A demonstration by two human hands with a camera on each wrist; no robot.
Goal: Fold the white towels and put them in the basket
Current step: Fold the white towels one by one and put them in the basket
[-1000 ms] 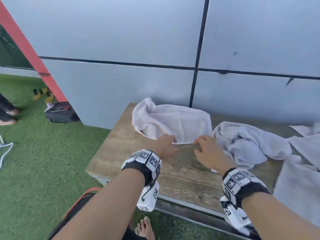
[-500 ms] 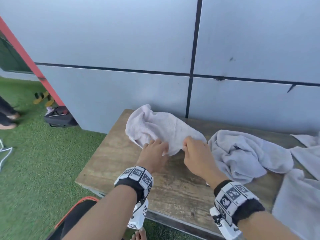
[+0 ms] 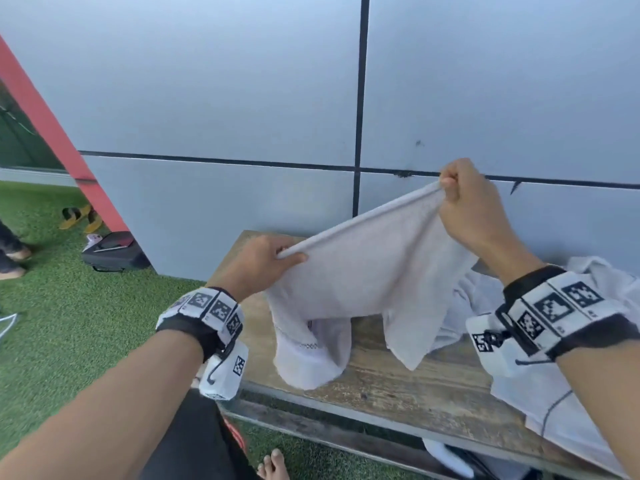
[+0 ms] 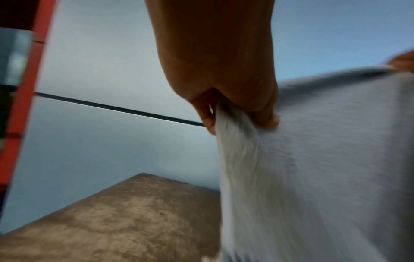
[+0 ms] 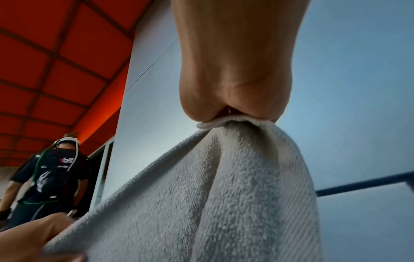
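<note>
A white towel (image 3: 367, 271) hangs stretched between my two hands above the wooden table (image 3: 398, 379). My left hand (image 3: 263, 261) pinches its lower left corner; in the left wrist view the left hand (image 4: 224, 99) has thumb and fingers closed on the towel (image 4: 313, 159). My right hand (image 3: 464, 202) holds the other corner higher up, near the wall. In the right wrist view the right hand (image 5: 237, 99) bunches the towel's hem (image 5: 224, 177). The towel's lower end trails on the table. No basket shows.
More white towels (image 3: 588, 292) lie crumpled on the table's right side. A grey panelled wall (image 3: 242, 116) stands right behind the table. Green turf (image 3: 69, 323) lies to the left, with a dark bag (image 3: 114, 251) and sandals (image 3: 76, 216). Another person (image 5: 49, 170) stands nearby.
Both hands took hold of the towel's near edge on the table and lifted it. The right hand rose higher and to the right, spreading the towel out in the air.
</note>
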